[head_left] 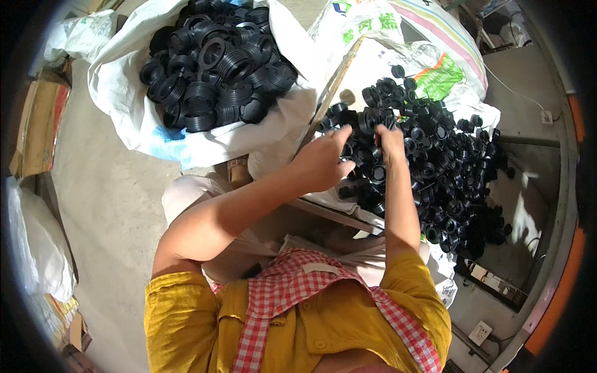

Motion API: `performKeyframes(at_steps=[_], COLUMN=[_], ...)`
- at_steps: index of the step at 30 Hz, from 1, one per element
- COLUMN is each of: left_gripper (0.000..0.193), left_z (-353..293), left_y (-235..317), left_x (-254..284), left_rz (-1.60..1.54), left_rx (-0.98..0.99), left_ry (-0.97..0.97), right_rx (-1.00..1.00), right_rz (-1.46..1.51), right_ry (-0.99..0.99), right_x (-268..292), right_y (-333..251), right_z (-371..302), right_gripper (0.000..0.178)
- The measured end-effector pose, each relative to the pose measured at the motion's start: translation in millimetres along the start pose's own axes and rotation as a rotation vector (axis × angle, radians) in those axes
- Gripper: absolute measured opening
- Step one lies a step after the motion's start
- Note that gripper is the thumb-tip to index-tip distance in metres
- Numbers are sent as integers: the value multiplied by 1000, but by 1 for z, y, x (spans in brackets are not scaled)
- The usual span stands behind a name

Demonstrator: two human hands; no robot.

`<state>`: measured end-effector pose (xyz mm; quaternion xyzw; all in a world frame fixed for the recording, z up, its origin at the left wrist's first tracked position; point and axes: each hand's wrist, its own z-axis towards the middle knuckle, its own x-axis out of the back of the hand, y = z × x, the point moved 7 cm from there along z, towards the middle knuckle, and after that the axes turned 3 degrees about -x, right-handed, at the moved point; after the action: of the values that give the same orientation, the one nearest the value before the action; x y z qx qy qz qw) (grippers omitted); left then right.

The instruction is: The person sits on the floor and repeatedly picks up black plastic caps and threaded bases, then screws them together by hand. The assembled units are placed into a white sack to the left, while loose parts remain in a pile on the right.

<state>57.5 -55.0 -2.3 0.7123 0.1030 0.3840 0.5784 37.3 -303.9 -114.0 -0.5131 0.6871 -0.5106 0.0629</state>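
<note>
Left fingers (344,168) parted | right fingers (393,139): grip unclear | black caps (449,181) on sacking (365,67) | grey floor (118,205)

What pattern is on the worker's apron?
The apron has a red-and-white check; it shows best in the head view.

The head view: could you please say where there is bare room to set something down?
Bare grey floor lies left of the left forearm, bordered by the white sack of black ridged rings, cardboard and plastic bag. Crowded: the heap of black caps around the left hand and right hand.
</note>
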Motion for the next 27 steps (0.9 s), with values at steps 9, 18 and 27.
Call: performKeyframes(at_steps=[9,18,27], left_gripper=[38,52,62], left_z=[2,-29,-29], left_y=[-8,-9,-1], left_x=[-29,-67,-67], left_rz=[-610,-546,-352], left_rx=[132,231,-117], left_ry=[16,-789,-604], right_rx=[288,1227,1043], right_rz=[493,-683,-591], right_ry=[30,-378,-446], right_x=[15,8,14], right_y=[8,-68,-57], right_z=[-175,-242,-230], right_gripper=[11,26,22])
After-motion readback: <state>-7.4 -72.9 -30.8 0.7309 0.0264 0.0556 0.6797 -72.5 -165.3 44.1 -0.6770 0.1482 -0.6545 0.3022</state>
